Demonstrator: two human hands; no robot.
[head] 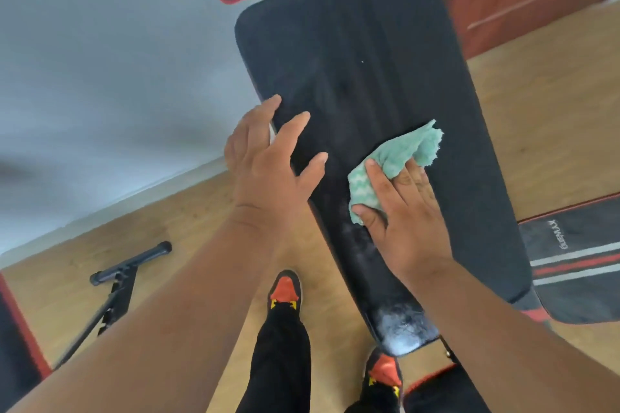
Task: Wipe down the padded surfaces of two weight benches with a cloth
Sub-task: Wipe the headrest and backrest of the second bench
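Right grip (399, 211) pinches green cloth (396, 157) between thumb and fingers, pressing it on black bench (362, 54) pad; left grip (268, 161) released, fingers spread, apparently touching pad edge.

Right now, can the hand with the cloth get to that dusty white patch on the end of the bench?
Probably yes. The right hand presses the green cloth on the same black pad, and the whitish patch lies nearer the person, with nothing lying between them.
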